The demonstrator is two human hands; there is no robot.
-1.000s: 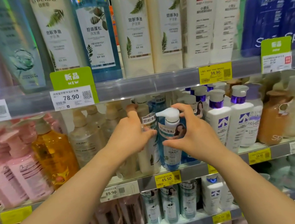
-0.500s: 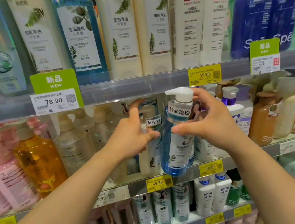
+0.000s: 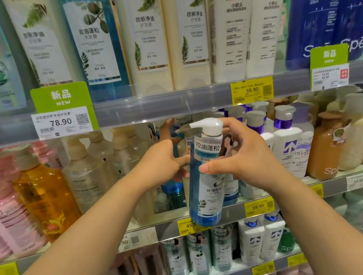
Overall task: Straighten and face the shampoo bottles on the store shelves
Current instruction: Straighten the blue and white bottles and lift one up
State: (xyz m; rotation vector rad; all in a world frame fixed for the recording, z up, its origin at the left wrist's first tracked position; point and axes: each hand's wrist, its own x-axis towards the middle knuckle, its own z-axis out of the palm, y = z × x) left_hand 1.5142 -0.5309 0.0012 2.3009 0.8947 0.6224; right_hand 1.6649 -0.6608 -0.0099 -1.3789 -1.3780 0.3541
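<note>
My right hand [image 3: 245,154] grips a blue pump shampoo bottle [image 3: 205,180] just below its white pump. The bottle is held out in front of the middle shelf [image 3: 336,182], tilted with its base toward me and its label facing me. My left hand [image 3: 163,163] reaches into the gap in the row, thumb raised. Its fingers wrap a cream pump bottle [image 3: 188,144], which the blue bottle mostly hides. Another blue bottle [image 3: 171,189] stands deeper in the gap.
White pump bottles [image 3: 289,143] stand right of the gap, clear and amber ones [image 3: 44,196] to the left. Tall tubes [image 3: 147,37] fill the upper shelf, small bottles [image 3: 253,241] the lower one. Price tags [image 3: 258,207] line the shelf edges.
My right hand lifted the blue bottle off the shelf and drew it toward me, tilting it. My left hand stayed in the row on the cream bottle. The view shifted left and closer.
</note>
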